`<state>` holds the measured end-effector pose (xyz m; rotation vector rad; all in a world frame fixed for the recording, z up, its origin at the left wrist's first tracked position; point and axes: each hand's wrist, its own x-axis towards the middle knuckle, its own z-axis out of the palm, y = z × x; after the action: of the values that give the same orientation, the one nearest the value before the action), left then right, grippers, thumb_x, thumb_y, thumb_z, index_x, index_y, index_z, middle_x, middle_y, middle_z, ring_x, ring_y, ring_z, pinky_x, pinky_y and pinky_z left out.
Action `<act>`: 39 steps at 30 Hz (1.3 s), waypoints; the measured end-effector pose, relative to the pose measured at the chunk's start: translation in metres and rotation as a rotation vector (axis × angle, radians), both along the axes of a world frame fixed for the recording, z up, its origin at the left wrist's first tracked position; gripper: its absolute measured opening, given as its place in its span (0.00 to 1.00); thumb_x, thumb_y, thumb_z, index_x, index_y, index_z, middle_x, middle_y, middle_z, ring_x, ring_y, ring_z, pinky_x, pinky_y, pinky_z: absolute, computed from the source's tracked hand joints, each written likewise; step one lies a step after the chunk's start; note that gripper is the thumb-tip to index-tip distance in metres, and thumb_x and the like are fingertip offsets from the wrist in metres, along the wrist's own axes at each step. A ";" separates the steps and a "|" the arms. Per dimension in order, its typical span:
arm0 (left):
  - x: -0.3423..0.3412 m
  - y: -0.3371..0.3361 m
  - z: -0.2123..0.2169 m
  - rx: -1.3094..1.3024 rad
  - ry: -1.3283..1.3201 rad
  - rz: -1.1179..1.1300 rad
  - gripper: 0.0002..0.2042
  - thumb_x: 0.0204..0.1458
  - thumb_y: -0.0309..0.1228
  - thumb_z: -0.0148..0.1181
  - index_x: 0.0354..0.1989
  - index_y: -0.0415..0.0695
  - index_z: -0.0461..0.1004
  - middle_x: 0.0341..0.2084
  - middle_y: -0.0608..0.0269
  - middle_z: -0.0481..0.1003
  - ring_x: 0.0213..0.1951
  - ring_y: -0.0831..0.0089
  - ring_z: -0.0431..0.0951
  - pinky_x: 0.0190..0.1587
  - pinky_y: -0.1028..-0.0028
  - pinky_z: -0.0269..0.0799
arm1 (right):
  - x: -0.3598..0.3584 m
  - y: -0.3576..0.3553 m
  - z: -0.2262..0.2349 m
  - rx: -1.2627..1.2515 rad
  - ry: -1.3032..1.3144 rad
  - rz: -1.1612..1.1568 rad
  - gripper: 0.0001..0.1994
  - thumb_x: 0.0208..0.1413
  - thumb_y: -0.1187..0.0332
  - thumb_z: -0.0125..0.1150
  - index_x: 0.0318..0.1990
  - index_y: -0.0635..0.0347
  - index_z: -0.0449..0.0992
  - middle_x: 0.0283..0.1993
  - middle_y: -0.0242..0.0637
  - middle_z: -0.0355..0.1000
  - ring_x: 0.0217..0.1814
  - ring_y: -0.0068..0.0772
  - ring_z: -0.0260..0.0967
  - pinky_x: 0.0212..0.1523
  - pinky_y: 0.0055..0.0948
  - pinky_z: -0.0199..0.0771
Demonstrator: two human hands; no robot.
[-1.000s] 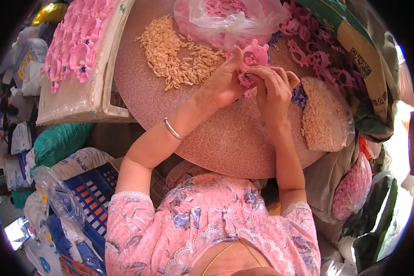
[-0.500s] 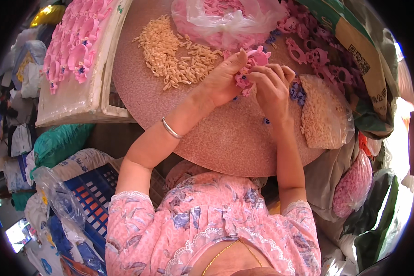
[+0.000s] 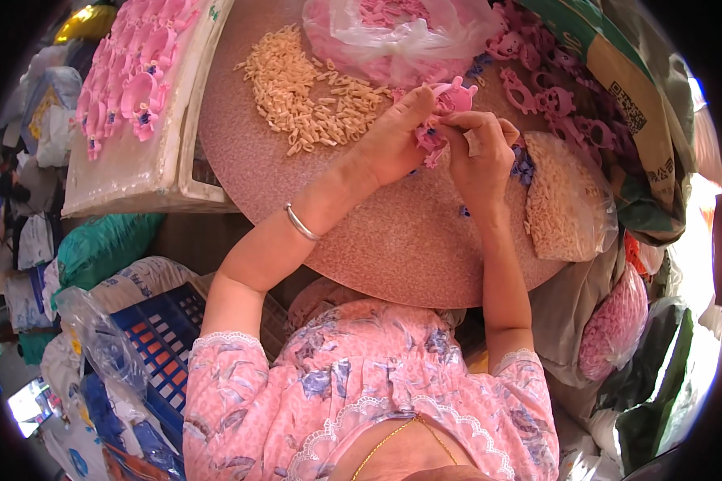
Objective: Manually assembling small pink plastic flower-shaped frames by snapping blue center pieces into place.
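Observation:
Above the round table [image 3: 393, 232], my left hand [image 3: 393, 138] holds a pink plastic piece [image 3: 457, 96] with rounded ears and a ring-like body, gripped between thumb and fingers. A small blue part shows on its lower end. My right hand [image 3: 483, 156] is closed in a pinch against the right side of the piece. Whatever lies between its fingertips is too small or hidden to make out. Just right of that hand lies a small heap of blue parts [image 3: 523, 165]. A pile of cream-coloured small loops [image 3: 297, 96] spreads to the left of my hands.
A white box [image 3: 128, 172] at left bears rows of pink pieces [image 3: 140, 92]. Behind my hands sits a clear bag [image 3: 409, 40] of pink parts. A bag of cream loops [image 3: 565, 200], loose pink pieces [image 3: 553, 100] and a large sack [image 3: 630, 96] flank the right.
My right hand's fingers have shifted slightly at the piece, its index finger and thumb now pinching more visibly. The pink piece has tilted a little, and my left hand keeps hold of it.

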<state>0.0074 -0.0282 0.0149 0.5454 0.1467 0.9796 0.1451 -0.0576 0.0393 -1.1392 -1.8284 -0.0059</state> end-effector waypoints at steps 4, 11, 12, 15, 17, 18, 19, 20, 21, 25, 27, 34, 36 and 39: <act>0.005 -0.002 -0.005 0.028 0.012 0.073 0.25 0.55 0.44 0.55 0.57 0.44 0.64 0.46 0.64 0.72 0.49 0.76 0.71 0.52 0.73 0.69 | 0.000 -0.002 0.004 -0.070 -0.053 -0.016 0.09 0.45 0.77 0.67 0.33 0.57 0.74 0.31 0.29 0.76 0.30 0.25 0.71 0.44 0.24 0.61; 0.011 -0.008 -0.005 0.115 0.017 0.169 0.22 0.59 0.41 0.52 0.59 0.45 0.62 0.48 0.63 0.71 0.49 0.74 0.70 0.53 0.72 0.68 | -0.009 -0.005 -0.006 -0.282 0.462 0.054 0.10 0.46 0.79 0.66 0.36 0.63 0.71 0.31 0.30 0.74 0.32 0.17 0.66 0.33 0.19 0.65; 0.011 -0.009 -0.004 0.115 0.019 0.168 0.22 0.59 0.41 0.52 0.59 0.45 0.62 0.48 0.63 0.71 0.49 0.74 0.70 0.53 0.72 0.68 | -0.009 -0.005 -0.005 -0.247 0.400 0.017 0.11 0.46 0.79 0.67 0.36 0.63 0.71 0.31 0.30 0.73 0.31 0.18 0.64 0.33 0.19 0.64; 0.011 -0.009 0.002 0.167 0.059 0.189 0.23 0.58 0.42 0.52 0.59 0.45 0.62 0.46 0.62 0.71 0.48 0.74 0.70 0.53 0.71 0.68 | -0.010 -0.007 -0.005 -0.191 0.347 -0.038 0.12 0.45 0.78 0.68 0.36 0.63 0.71 0.30 0.28 0.70 0.30 0.18 0.61 0.33 0.19 0.64; 0.008 -0.010 0.004 0.132 0.017 0.186 0.24 0.58 0.44 0.52 0.60 0.46 0.61 0.45 0.62 0.70 0.47 0.74 0.70 0.53 0.71 0.68 | -0.011 -0.007 -0.003 -0.170 0.358 -0.053 0.12 0.44 0.77 0.68 0.36 0.63 0.71 0.29 0.28 0.69 0.30 0.19 0.59 0.33 0.19 0.63; 0.008 -0.011 0.006 0.132 0.017 0.184 0.24 0.58 0.44 0.52 0.60 0.46 0.61 0.45 0.62 0.70 0.47 0.74 0.70 0.53 0.71 0.68 | -0.012 -0.007 0.002 -0.116 0.326 -0.028 0.11 0.44 0.77 0.68 0.34 0.63 0.72 0.29 0.28 0.68 0.29 0.19 0.59 0.32 0.19 0.62; 0.008 -0.011 0.007 0.109 -0.029 0.188 0.24 0.58 0.44 0.52 0.60 0.46 0.60 0.46 0.62 0.69 0.47 0.73 0.70 0.52 0.70 0.68 | -0.012 -0.006 0.004 -0.063 0.292 -0.002 0.09 0.44 0.77 0.68 0.32 0.63 0.72 0.28 0.28 0.66 0.29 0.19 0.58 0.31 0.20 0.61; 0.008 -0.013 0.009 0.086 -0.074 0.192 0.24 0.58 0.45 0.51 0.60 0.47 0.60 0.46 0.62 0.69 0.48 0.72 0.69 0.51 0.70 0.68 | -0.011 -0.006 0.002 -0.063 0.292 -0.003 0.09 0.44 0.77 0.68 0.32 0.63 0.72 0.28 0.28 0.66 0.29 0.19 0.58 0.31 0.20 0.61; 0.009 -0.015 0.012 0.086 -0.075 0.192 0.24 0.58 0.45 0.51 0.60 0.47 0.60 0.46 0.62 0.69 0.48 0.72 0.69 0.51 0.70 0.68 | -0.011 -0.006 -0.003 -0.071 0.288 -0.002 0.08 0.46 0.76 0.68 0.30 0.63 0.72 0.28 0.28 0.65 0.28 0.18 0.57 0.30 0.19 0.60; 0.007 -0.017 0.008 0.109 -0.020 0.202 0.25 0.59 0.47 0.47 0.61 0.50 0.56 0.50 0.61 0.66 0.51 0.70 0.68 0.53 0.68 0.67 | -0.014 -0.010 -0.007 -0.178 0.381 0.048 0.07 0.49 0.76 0.66 0.26 0.66 0.72 0.27 0.28 0.64 0.28 0.17 0.57 0.30 0.18 0.57; 0.007 -0.017 0.002 0.163 0.034 0.223 0.26 0.59 0.50 0.44 0.62 0.51 0.54 0.54 0.60 0.65 0.55 0.68 0.66 0.57 0.65 0.64 | -0.018 -0.016 -0.002 -0.303 0.549 0.084 0.06 0.50 0.77 0.64 0.27 0.67 0.72 0.27 0.28 0.63 0.28 0.17 0.57 0.30 0.18 0.57; 0.011 -0.020 0.008 0.244 0.192 0.340 0.24 0.60 0.49 0.45 0.60 0.50 0.56 0.51 0.60 0.66 0.54 0.68 0.66 0.58 0.66 0.62 | -0.016 -0.011 -0.005 -0.349 0.496 0.084 0.05 0.54 0.76 0.61 0.27 0.66 0.72 0.30 0.27 0.66 0.30 0.15 0.58 0.32 0.16 0.58; 0.010 -0.016 0.007 0.196 0.199 0.322 0.25 0.59 0.50 0.45 0.60 0.49 0.57 0.50 0.60 0.67 0.54 0.68 0.66 0.58 0.66 0.62 | -0.013 -0.009 -0.003 -0.350 0.482 0.085 0.05 0.52 0.77 0.62 0.28 0.66 0.73 0.30 0.27 0.67 0.31 0.15 0.59 0.33 0.16 0.58; 0.010 -0.005 0.004 0.023 -0.097 0.159 0.28 0.59 0.52 0.43 0.60 0.45 0.57 0.50 0.60 0.68 0.54 0.66 0.66 0.59 0.63 0.62 | -0.007 -0.001 -0.007 -0.327 0.585 0.087 0.04 0.49 0.78 0.64 0.29 0.66 0.74 0.30 0.28 0.67 0.31 0.16 0.60 0.33 0.17 0.59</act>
<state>0.0171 -0.0334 0.0184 0.5113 0.0928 1.1615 0.1379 -0.0587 0.0321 -1.1288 -1.3740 0.6328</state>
